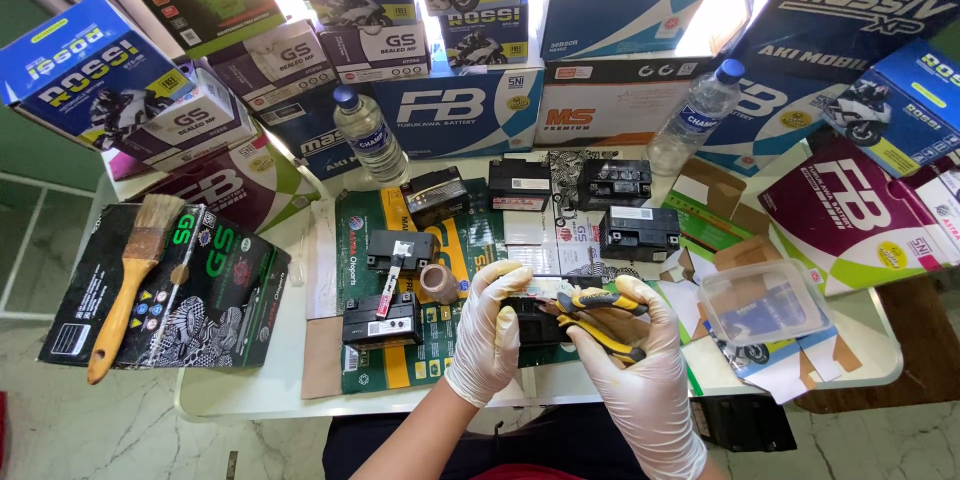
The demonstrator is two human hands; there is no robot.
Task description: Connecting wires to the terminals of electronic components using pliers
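Both my hands wear white gloves at the table's near edge. My left hand (492, 325) presses on a small black battery (532, 323) lying on the table. My right hand (640, 350) grips pliers with yellow and black handles (598, 323), the jaws pointing left onto the battery's top. Where the jaws touch is partly hidden by my fingers.
Several more small black batteries (615, 183) lie on flattened cartons across the table. Two clear water bottles (368, 136) stand at the back among stacked battery boxes. A paintbrush (135, 275) rests on a black box at left. A clear plastic tub (765, 302) sits at right, and a tape roll (438, 283) near my left hand.
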